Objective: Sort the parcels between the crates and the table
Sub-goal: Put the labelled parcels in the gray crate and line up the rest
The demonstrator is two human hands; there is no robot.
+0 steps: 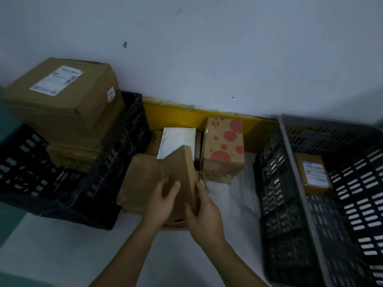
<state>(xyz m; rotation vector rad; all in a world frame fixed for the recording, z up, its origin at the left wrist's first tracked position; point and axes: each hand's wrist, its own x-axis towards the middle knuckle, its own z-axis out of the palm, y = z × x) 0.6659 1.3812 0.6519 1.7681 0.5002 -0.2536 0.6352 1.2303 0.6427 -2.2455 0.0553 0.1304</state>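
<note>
— Both hands are on one parcel: the left hand (163, 200) lies with its fingers bent over the broad face of a plain brown cardboard box (182, 175), and the right hand (204, 214) clasps its narrow edge from the other side.

— How does the box sit?

— Tilted, standing on one end above the white table (228, 204), matt, with sharp corners. Beneath and to its left lies a flat kraft-paper parcel (141, 179), soft and a little creased.

— And the crates?

— A black plastic lattice crate (99, 183) on the left, a grey-rimmed black one (290, 193) on the right. The right one holds a small brown carton (314, 172) with a white and blue label, too blurred to read.

— Further back?

— A white envelope (178, 139) leans behind the held box. Just beside it stands a carton printed with red dots (223, 146), smooth, with a red emblem near its top that I cannot read. Behind them runs a yellow board (176, 112) along the pale wall (207, 48).

— The left crate's load?

— Stacked corrugated cartons; the top big carton (62, 96) carries a white shipping label, print illegible.
</note>
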